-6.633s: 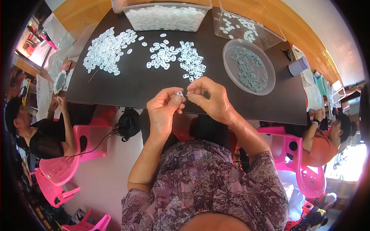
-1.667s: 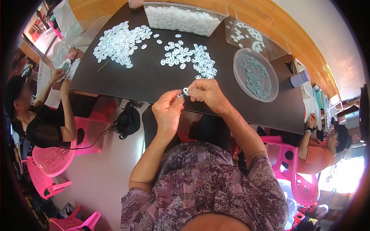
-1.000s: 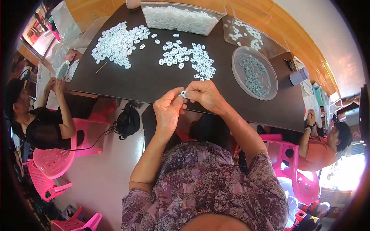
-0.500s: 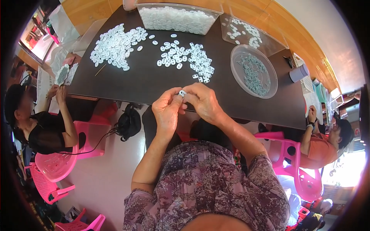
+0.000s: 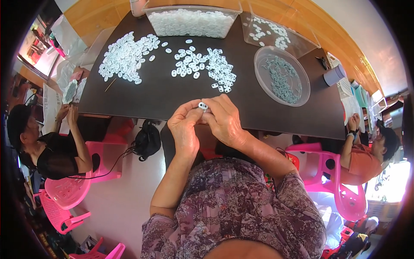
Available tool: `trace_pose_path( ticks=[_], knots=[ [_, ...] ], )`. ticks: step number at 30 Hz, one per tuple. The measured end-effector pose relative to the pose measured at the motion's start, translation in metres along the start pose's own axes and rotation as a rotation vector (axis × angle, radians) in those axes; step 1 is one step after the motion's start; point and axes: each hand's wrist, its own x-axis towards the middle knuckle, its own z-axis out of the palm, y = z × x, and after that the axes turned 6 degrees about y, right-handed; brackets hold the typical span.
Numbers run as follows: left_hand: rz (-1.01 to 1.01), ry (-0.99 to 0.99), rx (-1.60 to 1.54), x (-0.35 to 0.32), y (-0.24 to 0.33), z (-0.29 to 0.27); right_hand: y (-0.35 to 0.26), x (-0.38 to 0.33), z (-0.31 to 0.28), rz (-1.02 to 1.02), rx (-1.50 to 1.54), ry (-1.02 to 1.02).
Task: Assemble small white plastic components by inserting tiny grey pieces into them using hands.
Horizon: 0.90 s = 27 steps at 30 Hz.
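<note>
Between my fingertips, just over the table's near edge, is a small white oval plastic piece with two dark holes (image 5: 203,105). My left hand (image 5: 184,128) pinches it from the left with thumb and forefinger. My right hand (image 5: 224,120) closes on it from the other side, its fingers curled over. Beyond my hands lies a cluster of small white squarish pieces (image 5: 221,71). Loose white oval pieces (image 5: 188,64) lie to its left, and a larger heap of white ovals (image 5: 123,58) is farther left.
A clear tub of white pieces (image 5: 192,23) stands at the back. Right of it are a clear bin (image 5: 297,36) and a round tray (image 5: 261,82) holding small grey-green parts. A lilac cylinder (image 5: 334,75) and a thin stick (image 5: 110,85) lie on the dark table (image 5: 164,93). People sit at both sides.
The white piece has turned, so its two-holed face shows more plainly. My right fingers have closed in further around it. The whole view has shifted slightly.
</note>
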Motion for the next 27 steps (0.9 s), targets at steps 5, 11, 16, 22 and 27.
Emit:
trace_pose_path(
  ticks=[5,11,16,22,27],
  knots=[
    [0.076,-0.021,0.032,-0.003,-0.001,0.001,0.000,0.003,-0.004,-0.088,-0.001,0.017],
    [0.123,-0.069,0.054,-0.005,0.002,0.003,-0.002,0.003,-0.011,-0.034,0.023,0.075],
    [0.126,-0.122,0.058,-0.010,0.006,0.003,-0.005,0.006,-0.020,-0.072,0.055,0.066],
    [0.237,-0.232,0.080,-0.013,0.006,0.000,-0.010,0.007,-0.029,-0.119,0.089,0.099],
    [0.400,-0.221,0.176,-0.020,0.007,0.002,-0.013,0.006,-0.030,-0.140,0.137,0.142]
  ],
)
